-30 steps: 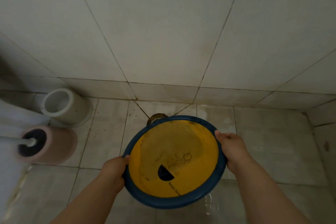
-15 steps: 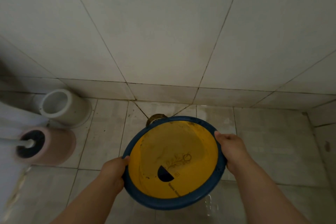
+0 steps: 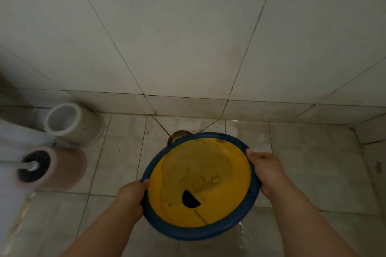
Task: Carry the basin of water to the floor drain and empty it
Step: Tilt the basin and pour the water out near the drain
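Observation:
A round basin (image 3: 165,227) with a yellow inside and a blue rim is held above the tiled floor, tilted away from me toward the wall. My left hand (image 3: 130,198) grips its near-left rim. My right hand (image 3: 266,170) grips its right rim. A thin film of murky water lies in the far half of the basin. The brownish floor drain (image 3: 177,134) peeks out just beyond the basin's far rim, at the foot of the wall; most of it is hidden by the basin.
A white cylindrical holder (image 3: 71,124) stands at the wall on the left. A pink toilet-brush holder (image 3: 60,168) with a white-handled brush sits in front of it. The tiled wall (image 3: 188,37) rises right behind the drain. Wet floor tiles (image 3: 242,233) glisten below the basin.
The basin stays in both hands over the drain and has shifted only slightly. The hands keep the same grip.

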